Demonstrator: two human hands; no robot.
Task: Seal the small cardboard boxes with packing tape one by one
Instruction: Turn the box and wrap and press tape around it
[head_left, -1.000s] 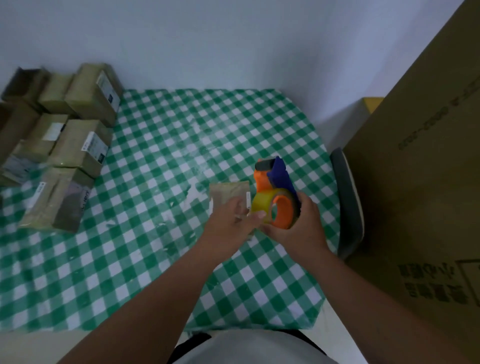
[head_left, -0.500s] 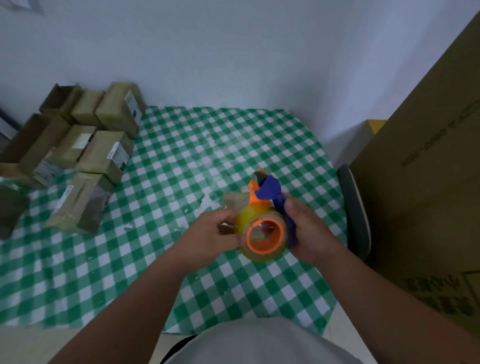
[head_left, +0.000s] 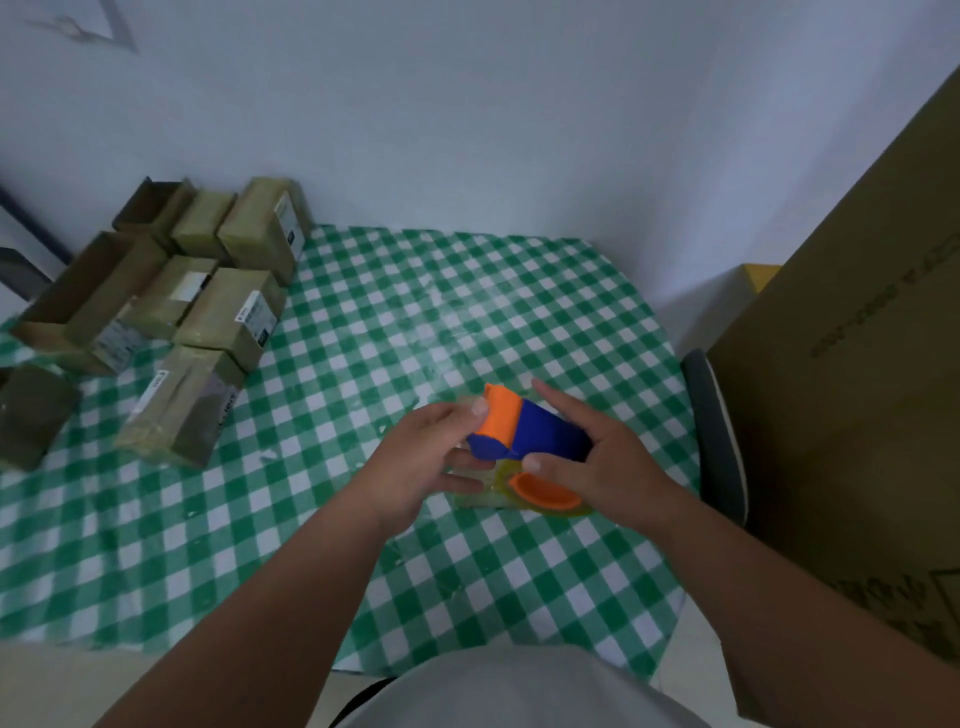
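The orange-and-blue plastic tape dispenser (head_left: 524, 436) has tipped flat over the small cardboard box (head_left: 480, 496) — taping begins; right hand (head_left: 597, 462) grips it, left hand (head_left: 423, 457) pinches its nose.

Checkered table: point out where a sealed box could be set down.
Bare cloth lies between the stacked boxes and the hands, along the table's far edge by the wall, and near the front-left edge. The far-left corner is crowded; the middle holds the tape dispenser.

free: checked tablecloth (head_left: 415, 322) middle and near edge | blocked left: stacked small cardboard boxes (head_left: 228, 312) | blocked right: large cardboard carton (head_left: 857, 389), chair back (head_left: 714, 436)
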